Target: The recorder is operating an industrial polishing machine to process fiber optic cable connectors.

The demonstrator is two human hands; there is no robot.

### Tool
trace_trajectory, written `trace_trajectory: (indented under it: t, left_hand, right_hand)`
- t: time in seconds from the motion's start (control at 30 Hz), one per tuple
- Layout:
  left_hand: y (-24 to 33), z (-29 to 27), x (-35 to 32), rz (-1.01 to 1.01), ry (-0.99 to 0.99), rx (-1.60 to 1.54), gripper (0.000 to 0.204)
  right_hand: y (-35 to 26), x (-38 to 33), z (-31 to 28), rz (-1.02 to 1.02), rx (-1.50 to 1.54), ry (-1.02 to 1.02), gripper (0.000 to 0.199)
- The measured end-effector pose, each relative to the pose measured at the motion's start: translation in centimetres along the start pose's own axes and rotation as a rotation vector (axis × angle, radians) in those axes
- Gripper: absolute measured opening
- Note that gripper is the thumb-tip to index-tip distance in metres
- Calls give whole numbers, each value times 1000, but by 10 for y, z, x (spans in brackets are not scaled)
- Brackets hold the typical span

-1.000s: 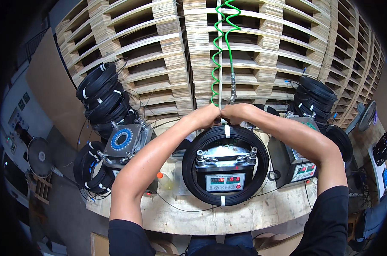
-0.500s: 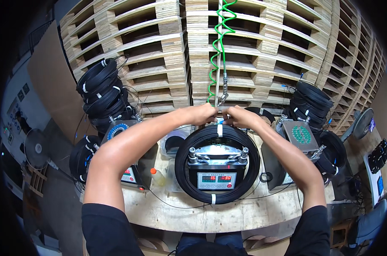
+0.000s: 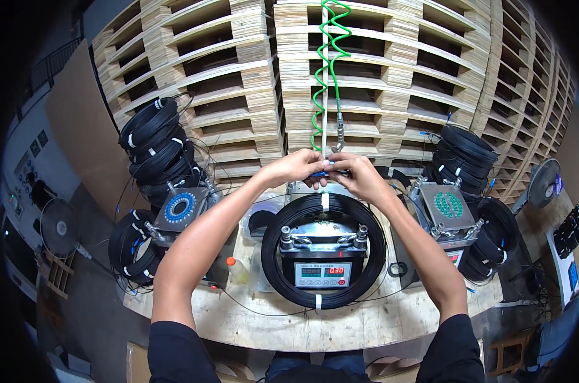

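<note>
My left hand [image 3: 296,167] and my right hand [image 3: 359,176] meet at the far side of the bench, fingers pinched together. Between them is a small blue cable connector [image 3: 322,173]; the fingertips cover part of it. Just below the hands a large coil of black cable [image 3: 378,247], tied with white bands, lies around a bench machine [image 3: 324,263]. That machine has a lit red display, a row of buttons and a metal clamp plate with knobs on top.
Similar machines carry a round fixture of blue-white connectors [image 3: 180,207] at left and a plate of green connectors [image 3: 449,202] at right. Stacked black coils [image 3: 152,137] stand behind. An orange-capped bottle [image 3: 238,271] is on the bench. A green spiral air hose [image 3: 317,76] hangs before wooden pallets [image 3: 232,73].
Both hands have come a little toward me and turned, their fingers now pinching around the blue connector in plainer view. One number on the middle machine's display has changed.
</note>
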State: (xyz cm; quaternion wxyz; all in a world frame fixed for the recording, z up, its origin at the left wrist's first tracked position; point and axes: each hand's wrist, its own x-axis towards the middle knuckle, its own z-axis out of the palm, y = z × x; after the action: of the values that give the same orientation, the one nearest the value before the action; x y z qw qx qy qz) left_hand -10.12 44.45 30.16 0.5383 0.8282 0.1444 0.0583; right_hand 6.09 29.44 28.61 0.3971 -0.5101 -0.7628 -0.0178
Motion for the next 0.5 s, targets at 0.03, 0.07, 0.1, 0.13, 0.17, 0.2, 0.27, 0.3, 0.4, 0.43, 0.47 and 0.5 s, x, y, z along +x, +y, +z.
trace_trajectory:
  t: [0.03,0.07,0.1,0.13,0.17,0.2,0.27,0.3,0.4,0.43,0.47,0.5]
  left_hand:
    - [-3,-5,-2,44,-32,14,36]
    - [-1,-6,-3,92,-74,28,35]
    - [0,-8,-6,99,-94,-26,36]
    - [1,-8,-6,102,-96,-26,36]
    - [2,-10,-8,107,-104,22,35]
    - [2,-10,-10,111,-112,71,36]
    - [3,-10,-14,118,-91,152,34]
    - [4,-9,-16,128,-71,234,34]
    - [-1,-17,-32,126,-40,398,32]
    - [-5,-20,-38,139,-29,434,33]
    - [-10,-20,-43,141,-28,436,33]
    - [-16,-19,-46,142,19,463,33]
  right_hand:
    - [-2,0,-2,54,38,-2,22]
    - [-3,-2,-5,116,71,-2,21]
    - [-2,-3,-4,144,100,31,19]
    - [-1,-4,-5,145,97,32,19]
    - [-2,-4,-5,140,92,33,19]
    - [-2,-3,-5,136,87,35,19]
    - [-1,-2,-12,208,70,31,20]
    - [0,-3,-17,281,50,27,21]
    - [-3,-10,-33,446,-35,-23,25]
    - [6,-17,-32,443,-33,-24,25]
    - [18,-27,-29,367,68,19,24]
    - [20,-34,-27,295,167,59,24]
